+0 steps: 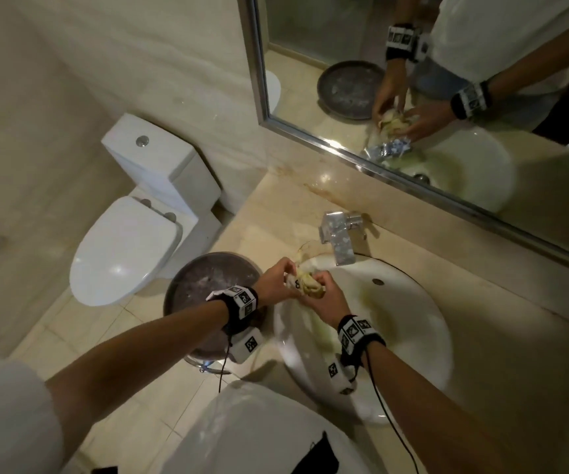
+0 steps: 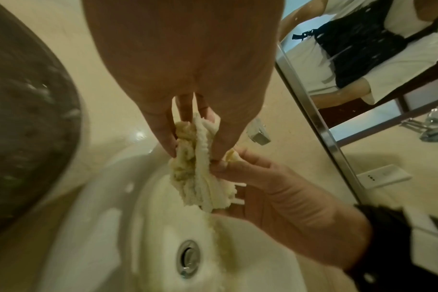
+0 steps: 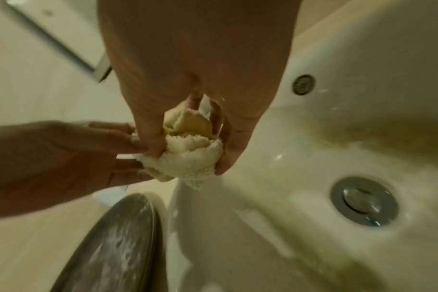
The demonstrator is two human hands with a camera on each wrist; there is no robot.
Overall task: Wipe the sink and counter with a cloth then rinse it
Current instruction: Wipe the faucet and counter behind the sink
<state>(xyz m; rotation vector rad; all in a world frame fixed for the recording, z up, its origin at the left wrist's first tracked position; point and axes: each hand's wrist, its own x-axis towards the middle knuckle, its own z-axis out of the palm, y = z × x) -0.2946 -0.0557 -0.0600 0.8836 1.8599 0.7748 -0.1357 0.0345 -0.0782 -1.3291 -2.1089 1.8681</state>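
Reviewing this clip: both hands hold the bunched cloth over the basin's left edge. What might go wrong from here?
1. The cloth sits over the sink rim, near the dark bin; wrung water may drip outside onto the floor.
2. Yellowish streaks show in the basin near the drain; squeezing a stained cloth here may re-soil it.
3. The left hand and right hand hold the cloth left of the tap, so it may miss the water when rinsing.

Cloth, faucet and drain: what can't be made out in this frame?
- Cloth: bunched between left hand and right hand; full size and shape hidden.
- Faucet: head view too small and dim to tell whether water runs.
- Drain: right wrist view blurred; stopper position unclear.
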